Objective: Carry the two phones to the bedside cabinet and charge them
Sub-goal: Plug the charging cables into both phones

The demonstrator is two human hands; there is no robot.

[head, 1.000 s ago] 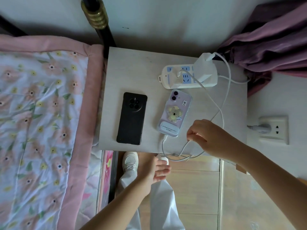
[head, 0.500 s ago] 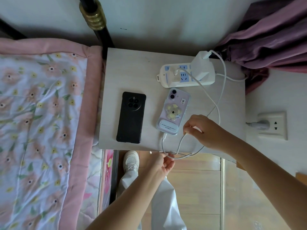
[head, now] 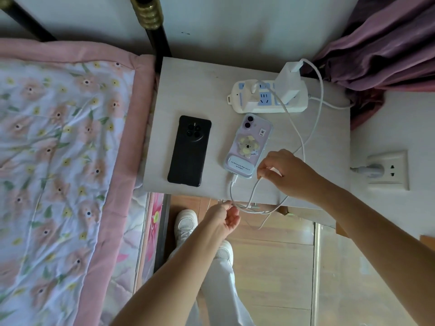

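Two phones lie face down on the pale bedside cabinet (head: 188, 85). The black phone (head: 189, 150) is on the left with no cable in it. The lilac phone (head: 248, 145) with a flower grip has a white cable (head: 231, 184) plugged into its bottom end. My right hand (head: 286, 174) pinches a second white cable right of the lilac phone. My left hand (head: 223, 216) holds the cable loop (head: 259, 209) hanging off the cabinet's front edge. Both cables run to a white power strip (head: 268, 100) with a charger brick (head: 288, 84).
A floral quilt with pink border (head: 70, 161) covers the bed on the left, with a black bedpost (head: 155, 36) behind. A purple curtain (head: 388, 43) hangs at back right. A wall socket (head: 388, 170) sits to the right. My white shoes (head: 186, 225) stand below the cabinet.
My left hand rose from below the cabinet edge and closed on the hanging cable loop. My right hand shifted slightly left along its cable. The phones stayed put.
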